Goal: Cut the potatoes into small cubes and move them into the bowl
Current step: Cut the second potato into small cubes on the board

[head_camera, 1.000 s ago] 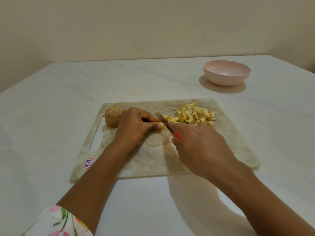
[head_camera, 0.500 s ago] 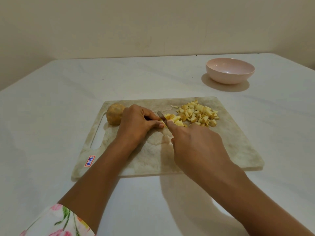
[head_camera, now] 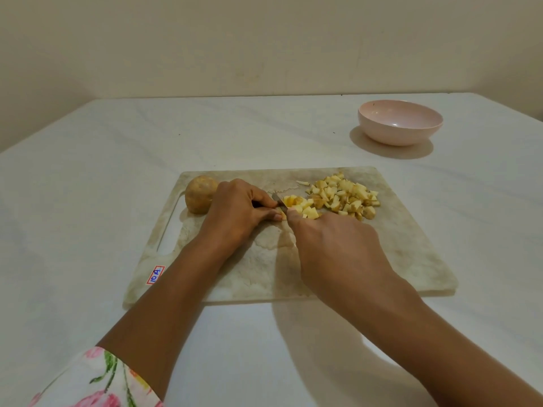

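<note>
Our left hand [head_camera: 238,212] pinches a tiny potato bit [head_camera: 283,216]; the knife [head_camera: 278,200] our right hand [head_camera: 338,251] grips, close at three o'clock, might nick us.

A white sleeve [head_camera: 97,383] printed with pink flowers and green leaves ends above the left forearm; the left hand [head_camera: 235,214] and right hand [head_camera: 335,248] are bare.

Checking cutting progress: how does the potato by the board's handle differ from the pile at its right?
The whole potato is uncut, brown-skinned; the pile of cubes is many small pieces showing yellow flesh. The potato sits far left, the pile far right. Both lie on the cutting board, not in the bowl.
</note>
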